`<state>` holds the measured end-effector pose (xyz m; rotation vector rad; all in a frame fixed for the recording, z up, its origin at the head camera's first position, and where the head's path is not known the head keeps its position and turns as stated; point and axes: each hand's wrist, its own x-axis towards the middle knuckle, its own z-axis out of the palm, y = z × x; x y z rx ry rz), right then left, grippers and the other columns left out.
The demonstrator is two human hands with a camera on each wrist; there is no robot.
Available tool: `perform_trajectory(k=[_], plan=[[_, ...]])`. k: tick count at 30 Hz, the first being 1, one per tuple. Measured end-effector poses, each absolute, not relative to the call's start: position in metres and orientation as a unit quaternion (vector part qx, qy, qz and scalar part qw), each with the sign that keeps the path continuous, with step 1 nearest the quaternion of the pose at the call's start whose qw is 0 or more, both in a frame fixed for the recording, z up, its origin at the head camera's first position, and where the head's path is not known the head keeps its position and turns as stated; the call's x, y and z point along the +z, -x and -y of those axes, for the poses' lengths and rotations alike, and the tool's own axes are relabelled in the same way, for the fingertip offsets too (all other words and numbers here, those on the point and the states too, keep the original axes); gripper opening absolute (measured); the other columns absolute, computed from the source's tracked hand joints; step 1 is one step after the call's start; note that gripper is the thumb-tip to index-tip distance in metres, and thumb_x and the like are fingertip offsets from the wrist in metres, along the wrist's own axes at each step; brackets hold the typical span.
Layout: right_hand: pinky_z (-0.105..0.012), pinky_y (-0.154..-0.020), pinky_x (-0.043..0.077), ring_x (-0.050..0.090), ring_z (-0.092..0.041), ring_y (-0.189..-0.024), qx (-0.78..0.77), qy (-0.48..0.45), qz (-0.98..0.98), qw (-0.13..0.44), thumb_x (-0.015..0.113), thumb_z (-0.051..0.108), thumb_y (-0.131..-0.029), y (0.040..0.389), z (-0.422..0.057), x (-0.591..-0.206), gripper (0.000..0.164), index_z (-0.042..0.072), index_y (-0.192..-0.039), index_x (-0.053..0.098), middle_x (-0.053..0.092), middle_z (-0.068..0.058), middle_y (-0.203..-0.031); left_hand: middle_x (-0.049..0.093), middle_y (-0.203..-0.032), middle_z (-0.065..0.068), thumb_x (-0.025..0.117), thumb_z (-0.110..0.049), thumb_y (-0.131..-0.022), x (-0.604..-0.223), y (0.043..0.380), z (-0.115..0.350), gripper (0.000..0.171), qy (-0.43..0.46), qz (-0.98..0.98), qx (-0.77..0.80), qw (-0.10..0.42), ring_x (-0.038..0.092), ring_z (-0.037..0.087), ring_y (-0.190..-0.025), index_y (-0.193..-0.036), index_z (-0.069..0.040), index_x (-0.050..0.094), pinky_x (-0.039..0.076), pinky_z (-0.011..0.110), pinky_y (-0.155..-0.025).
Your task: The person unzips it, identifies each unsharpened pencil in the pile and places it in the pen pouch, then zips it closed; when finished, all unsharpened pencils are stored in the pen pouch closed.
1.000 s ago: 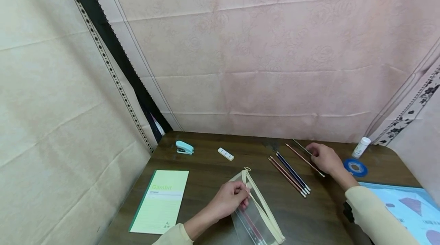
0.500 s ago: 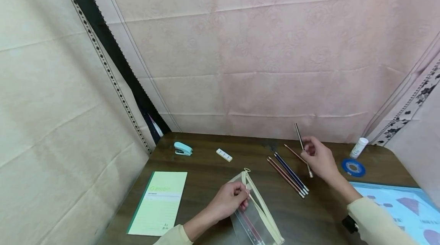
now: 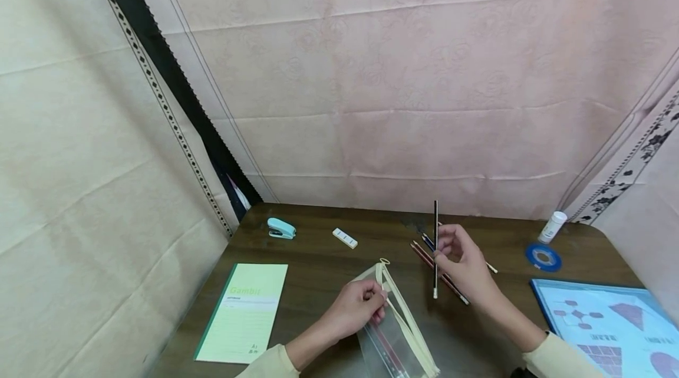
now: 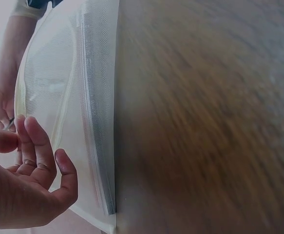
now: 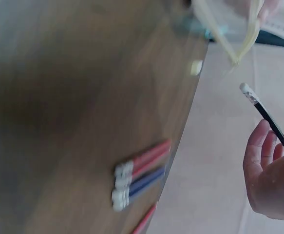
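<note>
My left hand (image 3: 352, 310) pinches the edge of a see-through mesh pencil case (image 3: 383, 349) with a cream zip, its mouth spread apart. Inside the case lie a few pencils (image 4: 99, 161), seen through the mesh. My right hand (image 3: 465, 263) holds a dark pencil (image 3: 436, 219) upright between thumb and fingers, white eraser end down. In the right wrist view this pencil (image 5: 267, 117) slants past the fingertips. Behind the right hand, red pencils (image 3: 421, 253) and blue pencils (image 5: 144, 184) lie side by side on the table, partly covered in the head view.
A green notebook (image 3: 243, 313) lies at left, a mint stapler (image 3: 281, 228) and a white eraser (image 3: 345, 238) behind it. At right are a glue stick (image 3: 553, 227), a roll of blue tape (image 3: 543, 257) and a blue folder (image 3: 610, 319). Cloth (image 3: 424, 101) hangs behind the table (image 3: 318, 275).
The right hand has lifted the dark pencil off the table, turned it upright and carried it left toward the pencil case. The left hand keeps its place on the case.
</note>
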<state>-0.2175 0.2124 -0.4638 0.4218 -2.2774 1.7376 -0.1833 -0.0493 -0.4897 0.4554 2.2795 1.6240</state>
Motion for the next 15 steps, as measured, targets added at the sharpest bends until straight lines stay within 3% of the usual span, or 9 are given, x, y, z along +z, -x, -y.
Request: perform_trajectory(k=[9,15], plan=[[-0.044,-0.051,0.053,0.058,-0.022,-0.064,0.665,-0.149,0.73,0.055,0.058,-0.01,-0.087,0.192,-0.186,-0.47,0.039,-0.001,-0.121,0.041,0.053,-0.013,-0.092,0.066,-0.068,0.001,0.056,-0.027,-0.097,-0.488,0.184,0.051,0.024,-0.162,-0.792,0.568,0.153,0.065,0.012,-0.061,-0.082,-0.01,0.064,0.054,0.027,-0.06],[-0.043,-0.051,0.053,0.065,-0.021,-0.072,0.648,-0.164,0.744,0.016,0.06,-0.01,-0.084,0.183,-0.176,-0.479,0.039,0.003,-0.117,0.044,0.063,-0.012,-0.091,0.066,-0.068,0.001,0.056,-0.026,-0.097,-0.489,0.184,0.051,0.023,-0.158,-0.791,0.572,0.149,0.065,0.011,-0.061,-0.082,-0.011,0.064,0.054,0.028,-0.06]])
